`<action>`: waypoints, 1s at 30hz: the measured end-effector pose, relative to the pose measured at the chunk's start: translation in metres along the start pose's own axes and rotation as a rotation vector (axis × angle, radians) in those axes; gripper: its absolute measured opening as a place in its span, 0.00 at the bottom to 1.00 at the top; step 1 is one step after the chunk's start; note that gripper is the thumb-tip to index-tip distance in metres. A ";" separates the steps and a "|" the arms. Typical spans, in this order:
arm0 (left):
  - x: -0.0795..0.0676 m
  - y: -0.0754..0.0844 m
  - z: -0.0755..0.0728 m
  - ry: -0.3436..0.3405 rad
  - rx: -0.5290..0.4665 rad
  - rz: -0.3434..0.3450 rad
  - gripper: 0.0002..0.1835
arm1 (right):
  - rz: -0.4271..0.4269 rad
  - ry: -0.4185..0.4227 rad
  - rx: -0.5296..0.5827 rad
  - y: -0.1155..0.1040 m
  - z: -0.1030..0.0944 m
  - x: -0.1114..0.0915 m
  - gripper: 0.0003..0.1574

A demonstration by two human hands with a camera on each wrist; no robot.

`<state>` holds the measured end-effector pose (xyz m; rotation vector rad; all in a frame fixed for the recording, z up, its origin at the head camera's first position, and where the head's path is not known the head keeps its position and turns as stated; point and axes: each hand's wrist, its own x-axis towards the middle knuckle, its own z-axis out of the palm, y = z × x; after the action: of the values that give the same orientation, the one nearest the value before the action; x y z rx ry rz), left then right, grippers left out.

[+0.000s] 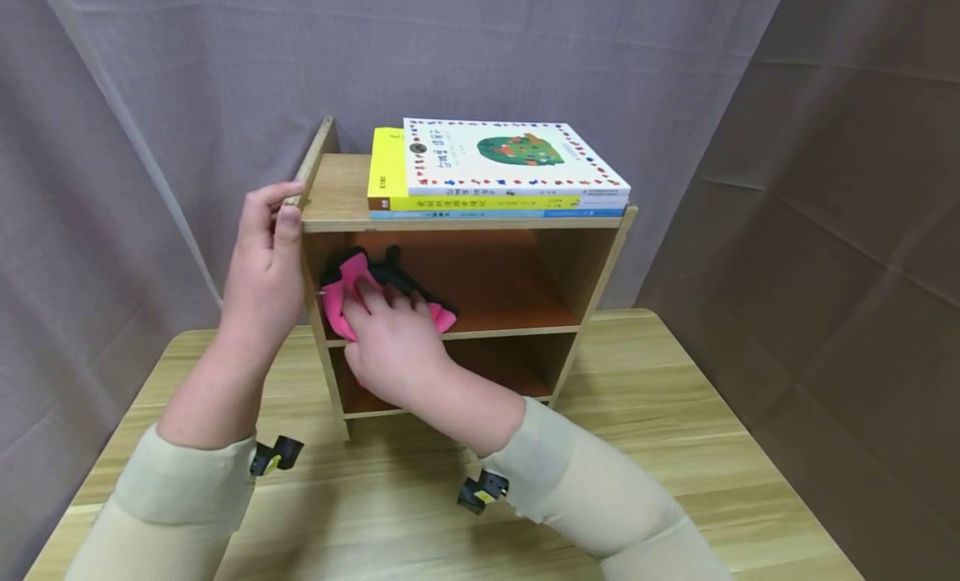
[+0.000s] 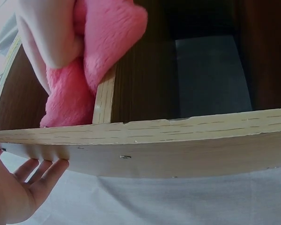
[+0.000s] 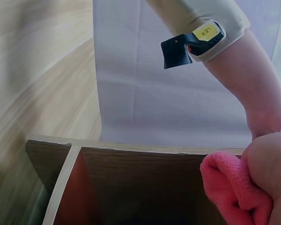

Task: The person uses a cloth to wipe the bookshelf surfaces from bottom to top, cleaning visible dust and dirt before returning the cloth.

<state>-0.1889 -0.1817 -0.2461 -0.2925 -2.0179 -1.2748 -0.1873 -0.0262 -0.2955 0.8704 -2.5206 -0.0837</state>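
Observation:
A small wooden bookshelf (image 1: 461,225) stands on the table. My left hand (image 1: 266,264) holds its left side panel near the top, with fingertips (image 2: 61,165) against the outer face in the left wrist view. In the middle compartment, at its left end, my right hand (image 1: 397,348) grips a fluffy pink cloth (image 1: 335,310) with a black side. The cloth is bunched under the fingers and laps over the front edge of the middle board (image 1: 517,332). Part of it is covered by the hand.
Several books (image 1: 517,160) lie stacked flat on the top board, a white one with a green picture uppermost. Below is a lower compartment (image 1: 517,366). The wood-grain table (image 1: 675,448) extends around the shelf, and grey curtains (image 1: 525,47) hang behind and at the sides.

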 end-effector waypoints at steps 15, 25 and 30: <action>0.000 0.000 0.000 -0.002 0.012 -0.023 0.22 | -0.052 0.046 -0.032 0.009 0.008 -0.010 0.34; -0.001 0.001 0.000 0.003 0.011 -0.009 0.21 | -0.131 0.181 -0.065 0.019 0.014 -0.012 0.25; -0.001 0.001 0.000 0.000 0.013 -0.011 0.22 | -0.199 0.199 -0.022 0.027 0.015 -0.013 0.25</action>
<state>-0.1876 -0.1811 -0.2457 -0.2752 -2.0292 -1.2682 -0.2006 0.0014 -0.3087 1.0641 -2.2410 -0.0839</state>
